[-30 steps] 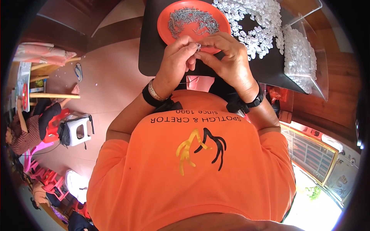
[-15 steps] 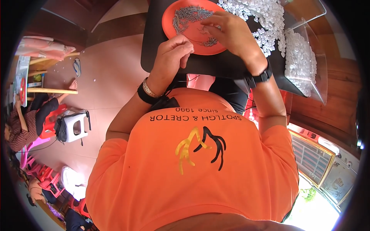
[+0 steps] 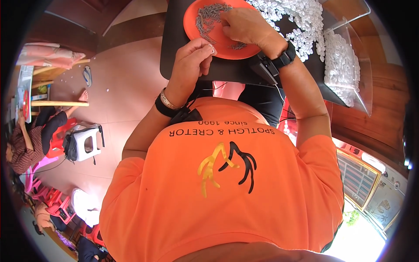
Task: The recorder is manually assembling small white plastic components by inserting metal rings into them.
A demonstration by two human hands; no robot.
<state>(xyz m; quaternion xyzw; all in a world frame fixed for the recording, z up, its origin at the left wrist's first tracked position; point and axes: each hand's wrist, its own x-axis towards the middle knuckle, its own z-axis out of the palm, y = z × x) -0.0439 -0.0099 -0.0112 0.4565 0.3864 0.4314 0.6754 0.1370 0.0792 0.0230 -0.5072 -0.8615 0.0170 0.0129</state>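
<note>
My left hand (image 3: 193, 61) is closed in a pinch just off the near left rim of a round orange-red plate (image 3: 190, 27). A tiny whitish spot shows at its thumb tip; what it holds, if anything, is too small to name. My right hand (image 3: 249, 28) reaches over the plate, palm down, fingers drawn together above small grey metal nails (image 3: 205, 22). Its fingertips are partly hidden, so whatever is between them cannot be made out. More nails (image 3: 238, 45) lie near the plate's near edge, below my right hand.
Small clear-white plastic pieces (image 3: 301, 17) are heaped on the black table (image 3: 174, 43) right of the plate. A transparent bin (image 3: 342, 65) full of similar pieces stands at the table's right edge. At far left, another person (image 3: 28, 148) sits near a white stool (image 3: 87, 142).
My right hand has moved a little away from me and left, from above the plate's middle toward the nails at its far side. My left hand stays almost in place.
</note>
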